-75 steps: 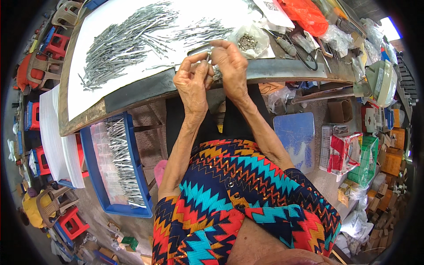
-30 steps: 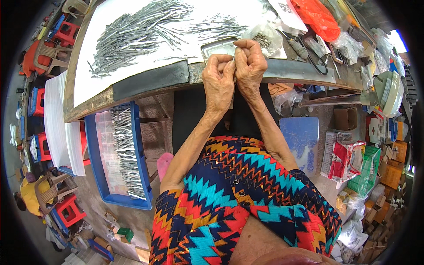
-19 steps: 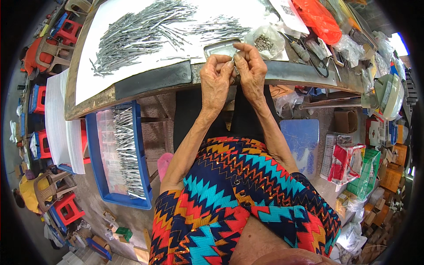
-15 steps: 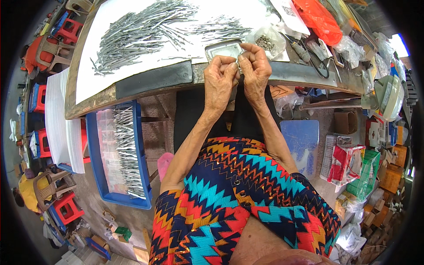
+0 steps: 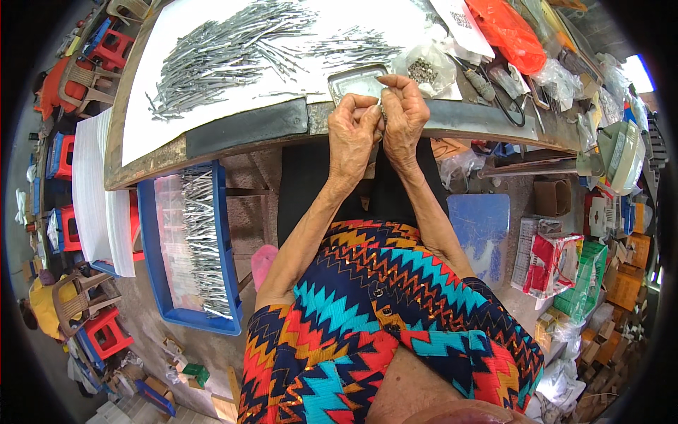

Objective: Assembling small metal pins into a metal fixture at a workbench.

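Observation:
My left hand (image 5: 353,134) and my right hand (image 5: 405,116) are pressed together at the near edge of the workbench (image 5: 247,131), fingers pinched around a small metal part (image 5: 382,113) that is mostly hidden. Just beyond them lies a small metal tray (image 5: 351,81). A clear bag of little metal pieces (image 5: 422,69) sits right of it. A large pile of thin metal pins (image 5: 219,49) is spread over white paper (image 5: 176,109) on the bench's left half, with a smaller pile (image 5: 353,46) behind the tray.
A blue bin (image 5: 159,261) holding more metal pins stands on the floor at the left. An orange bag (image 5: 508,32), scissors (image 5: 512,106) and clutter fill the bench's right end. A blue lid (image 5: 480,230), boxes and packets crowd the floor at right; plastic stools (image 5: 106,332) at left.
My hands have shifted slightly right along the bench edge and stayed pinched together; the fingers have worked the small part. The view has tilted a little.

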A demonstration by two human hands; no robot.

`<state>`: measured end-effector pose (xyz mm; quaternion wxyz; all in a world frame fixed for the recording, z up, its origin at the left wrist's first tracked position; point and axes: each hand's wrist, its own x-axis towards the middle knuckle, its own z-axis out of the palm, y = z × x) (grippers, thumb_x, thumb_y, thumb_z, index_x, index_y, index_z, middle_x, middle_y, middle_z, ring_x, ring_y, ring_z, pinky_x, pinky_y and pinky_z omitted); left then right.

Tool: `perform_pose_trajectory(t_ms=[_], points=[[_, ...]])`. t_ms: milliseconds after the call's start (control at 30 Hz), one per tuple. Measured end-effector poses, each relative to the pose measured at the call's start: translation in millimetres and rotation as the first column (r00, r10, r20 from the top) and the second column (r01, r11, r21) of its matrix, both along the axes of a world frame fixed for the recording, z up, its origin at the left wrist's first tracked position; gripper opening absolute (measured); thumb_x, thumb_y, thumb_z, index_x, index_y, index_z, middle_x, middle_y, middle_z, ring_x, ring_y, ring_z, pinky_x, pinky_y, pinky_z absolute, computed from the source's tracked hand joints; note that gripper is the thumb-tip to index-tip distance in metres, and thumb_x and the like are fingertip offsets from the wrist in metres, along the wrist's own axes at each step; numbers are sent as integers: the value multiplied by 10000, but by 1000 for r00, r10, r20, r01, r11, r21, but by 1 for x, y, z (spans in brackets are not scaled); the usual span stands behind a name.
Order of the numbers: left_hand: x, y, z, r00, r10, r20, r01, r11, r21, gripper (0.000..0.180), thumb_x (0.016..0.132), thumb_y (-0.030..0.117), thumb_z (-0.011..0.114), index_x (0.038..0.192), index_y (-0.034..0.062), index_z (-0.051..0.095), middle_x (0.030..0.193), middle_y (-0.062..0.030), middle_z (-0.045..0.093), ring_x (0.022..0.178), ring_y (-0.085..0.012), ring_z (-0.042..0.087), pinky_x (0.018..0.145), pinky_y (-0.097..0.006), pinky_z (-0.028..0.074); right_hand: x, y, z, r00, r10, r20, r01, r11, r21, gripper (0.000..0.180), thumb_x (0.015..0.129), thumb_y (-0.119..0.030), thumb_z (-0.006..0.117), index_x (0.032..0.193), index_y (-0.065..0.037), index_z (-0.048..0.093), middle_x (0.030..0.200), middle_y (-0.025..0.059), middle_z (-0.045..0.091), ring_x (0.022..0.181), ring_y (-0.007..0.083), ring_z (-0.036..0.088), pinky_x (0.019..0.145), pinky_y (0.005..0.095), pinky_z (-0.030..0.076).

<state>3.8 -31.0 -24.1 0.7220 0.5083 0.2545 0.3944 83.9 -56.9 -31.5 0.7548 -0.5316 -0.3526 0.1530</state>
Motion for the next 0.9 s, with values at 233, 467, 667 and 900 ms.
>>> perform_pose_trajectory(t_ms=[233, 467, 667, 900], points=[[-17, 30, 6, 962, 106, -253, -7, 932, 364, 113, 836, 79, 535, 920, 3, 539, 700, -15, 593, 564, -28, 483, 482, -165, 364, 8, -2, 2, 994, 90, 57, -88, 995, -43, 200, 854, -50, 484, 1036, 32, 495, 662, -23, 482, 587, 29, 406, 512, 181, 334], [-40, 93, 3, 791, 492, -363, 67, 519, 852, 148, 736, 22, 582, 875, 68, 609, 787, -74, 631, 747, -242, 566, 680, -341, 451, 11, -9, 3, 987, 129, 92, -119, 987, -108, 237, 822, -23, 509, 1051, 35, 493, 651, -21, 485, 581, 28, 407, 510, 185, 331], [-45, 115, -13, 735, 544, -404, 240, 348, 906, 159, 715, -10, 581, 852, 55, 627, 849, -76, 622, 796, -256, 540, 731, -336, 418, 12, -10, -2, 981, 153, 118, -132, 977, -169, 221, 806, -17, 529, 1020, 36, 514, 594, -44, 447, 533, 20, 368, 483, 183, 302], [-46, 112, -18, 745, 572, -343, 229, 263, 937, 145, 719, 10, 580, 841, 62, 640, 821, -77, 594, 804, -262, 533, 727, -355, 402, 12, -10, -7, 975, 181, 131, -152, 968, -200, 214, 789, -13, 553, 998, 29, 530, 589, -54, 429, 519, 13, 322, 468, 177, 273]])
